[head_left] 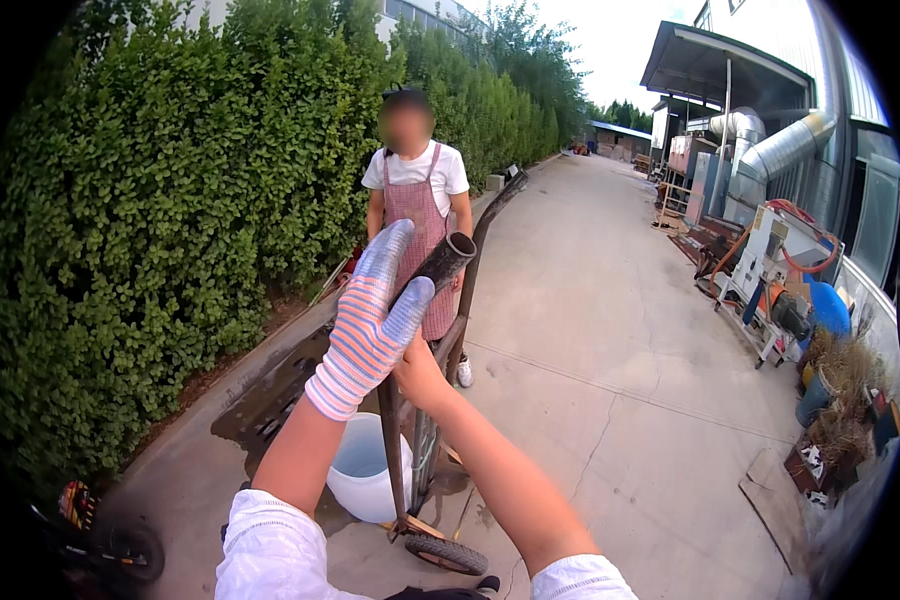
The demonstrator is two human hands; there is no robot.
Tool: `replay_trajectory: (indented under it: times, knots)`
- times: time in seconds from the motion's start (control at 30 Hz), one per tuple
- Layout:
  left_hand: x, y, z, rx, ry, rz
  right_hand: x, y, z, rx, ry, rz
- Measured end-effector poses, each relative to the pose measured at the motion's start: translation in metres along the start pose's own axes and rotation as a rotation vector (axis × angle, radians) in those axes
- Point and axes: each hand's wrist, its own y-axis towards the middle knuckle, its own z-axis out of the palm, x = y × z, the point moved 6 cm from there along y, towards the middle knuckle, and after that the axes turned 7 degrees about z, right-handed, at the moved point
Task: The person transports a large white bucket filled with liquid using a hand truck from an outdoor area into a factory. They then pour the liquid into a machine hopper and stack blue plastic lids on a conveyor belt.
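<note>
1 striped work glove (342, 385) is covering the left hand (362, 325), which is extending its fingers, released, before the handcart handle (448, 260); the bare right hand (418, 372) is meeting it, grasp hidden.

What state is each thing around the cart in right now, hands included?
Left hand: gloved, fingers extended, thumb spread.
Right hand: bare where visible, partly hidden behind the left; grip unclear.
Handle tube: hollow, end open.
White bucket: upright, open-topped; contents unclear.
Cart wheel: on the ground; tyre pressure unclear.
Co-worker: standing, wearing an apron.
Pavement: dark, wet-looking patch near the bucket.
</note>
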Motion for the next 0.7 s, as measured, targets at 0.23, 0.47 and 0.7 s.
replay_trajectory:
  times: [0.23,0.47,0.7]
  knots:
    - [0.001,0.017,0.043,-0.316,0.048,-0.209,-0.007,-0.002,-0.008,0.298,0.010,0.021]
    - [0.007,0.005,0.053,-0.566,0.048,-0.271,0.017,0.077,-0.179,0.208,-0.549,-0.310]
    - [0.005,0.006,0.063,-0.809,-0.061,-0.208,-0.012,0.235,-0.338,-0.220,-1.274,-0.509]
